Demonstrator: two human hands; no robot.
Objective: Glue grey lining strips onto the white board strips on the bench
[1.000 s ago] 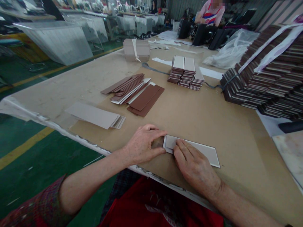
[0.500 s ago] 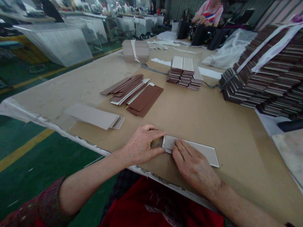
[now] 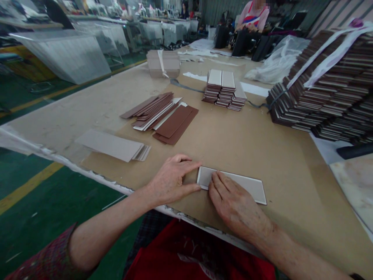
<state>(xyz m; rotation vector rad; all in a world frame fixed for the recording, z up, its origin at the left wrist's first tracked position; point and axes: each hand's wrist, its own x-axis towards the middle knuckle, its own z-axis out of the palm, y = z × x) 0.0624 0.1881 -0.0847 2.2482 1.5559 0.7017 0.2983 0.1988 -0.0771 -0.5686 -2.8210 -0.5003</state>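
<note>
A long grey card (image 3: 244, 184) with a pale border lies flat on the brown table (image 3: 262, 144), close to the near edge. My left hand (image 3: 170, 179) sits at the card's left end, index finger and thumb closed around that end. My right hand (image 3: 233, 202) rests on top of the card's left part, fingers stretched out and pressing down flat. The card's right half is uncovered.
Brown strips (image 3: 163, 116) and a pile of grey cards (image 3: 110, 144) lie to the left. Small stacks of covered pieces (image 3: 223, 89) stand mid-table, with a large stack (image 3: 326, 97) at right. Farther back are a tied bundle (image 3: 163, 64), a plastic bag (image 3: 276, 58) and a seated person (image 3: 250, 19).
The raised flap at the card's left end now lies flat, and the brown bit between my left fingers no longer shows. Both hands stayed in place.
</note>
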